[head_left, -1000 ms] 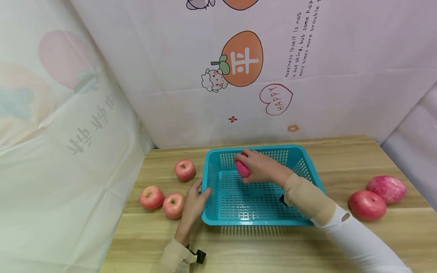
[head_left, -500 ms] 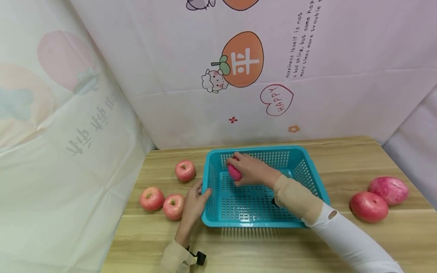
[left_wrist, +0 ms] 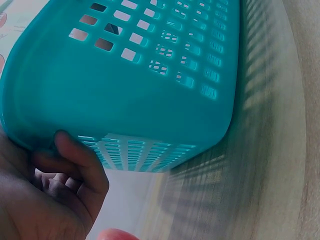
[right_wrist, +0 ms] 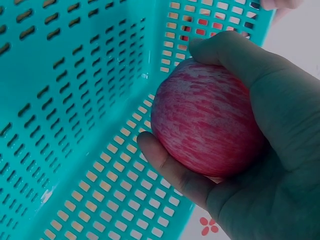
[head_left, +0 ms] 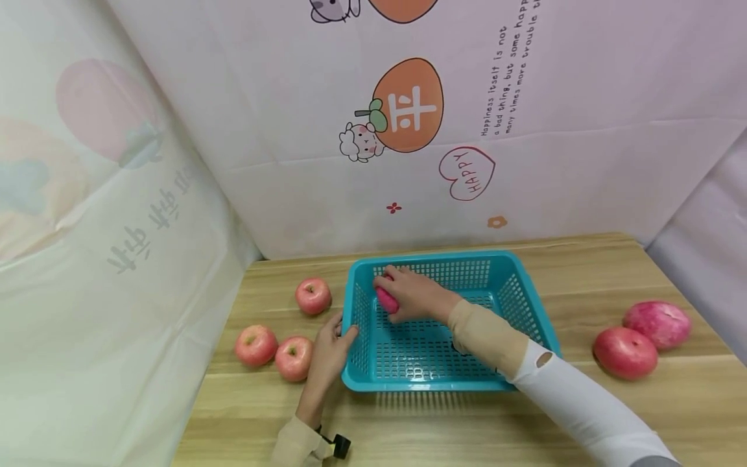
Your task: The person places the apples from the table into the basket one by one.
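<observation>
A turquoise plastic basket (head_left: 432, 385) with slotted walls sits on the table. At its left rim my left hand (head_left: 329, 347) grips the edge, thumb over the top and fingers outside; the left wrist view shows those curled fingers (left_wrist: 92, 172) by the basket's corner. Inside the basket, towards its back left, my right hand (head_left: 415, 297) holds an oval pinkish-red fruit (head_left: 387, 301). Seen from the right wrist, the fruit (right_wrist: 210, 120) has pale streaks, and the thumb and fingers wrap its sides. The palm hides part of it.
Left of the basket lie three apples: one at the back (head_left: 313, 296), one far left (head_left: 256, 346) and one (head_left: 294, 358) close beside my left hand. To the right, a red oval fruit (head_left: 625, 353) and a mottled pink one (head_left: 658, 324) lie together. A printed cloth (head_left: 327, 194) stands behind the table.
My right hand has moved left inside the basket, carrying the oval fruit towards the left wall. The left hand stays on the rim. The whole view has shifted slightly.
</observation>
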`<action>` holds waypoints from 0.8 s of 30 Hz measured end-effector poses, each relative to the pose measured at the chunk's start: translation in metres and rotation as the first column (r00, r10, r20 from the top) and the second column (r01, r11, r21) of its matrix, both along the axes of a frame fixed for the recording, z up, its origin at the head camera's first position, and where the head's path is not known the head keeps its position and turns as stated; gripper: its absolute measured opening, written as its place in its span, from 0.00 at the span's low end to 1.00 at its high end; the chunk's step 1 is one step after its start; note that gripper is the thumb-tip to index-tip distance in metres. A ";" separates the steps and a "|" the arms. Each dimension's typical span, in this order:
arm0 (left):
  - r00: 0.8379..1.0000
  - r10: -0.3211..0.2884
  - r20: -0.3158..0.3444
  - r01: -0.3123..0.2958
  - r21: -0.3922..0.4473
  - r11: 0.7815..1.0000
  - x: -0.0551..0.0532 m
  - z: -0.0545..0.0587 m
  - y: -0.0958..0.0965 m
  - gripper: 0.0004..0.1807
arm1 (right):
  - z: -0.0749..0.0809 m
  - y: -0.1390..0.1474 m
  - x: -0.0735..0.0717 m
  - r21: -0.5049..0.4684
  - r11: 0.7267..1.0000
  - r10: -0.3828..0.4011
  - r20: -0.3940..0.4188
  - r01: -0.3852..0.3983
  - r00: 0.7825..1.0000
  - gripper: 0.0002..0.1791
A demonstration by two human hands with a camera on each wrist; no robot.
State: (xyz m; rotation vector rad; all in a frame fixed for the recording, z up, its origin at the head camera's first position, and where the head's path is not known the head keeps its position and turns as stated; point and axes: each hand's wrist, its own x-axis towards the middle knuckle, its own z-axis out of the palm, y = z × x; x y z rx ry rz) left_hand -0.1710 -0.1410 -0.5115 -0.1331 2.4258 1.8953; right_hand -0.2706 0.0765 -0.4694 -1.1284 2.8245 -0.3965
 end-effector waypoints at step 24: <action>0.999 -0.029 -0.020 0.029 -0.002 1.000 0.000 -0.002 -0.001 0.29 | -0.016 -0.013 -0.002 0.085 0.996 0.017 -0.011 -0.016 1.000 0.38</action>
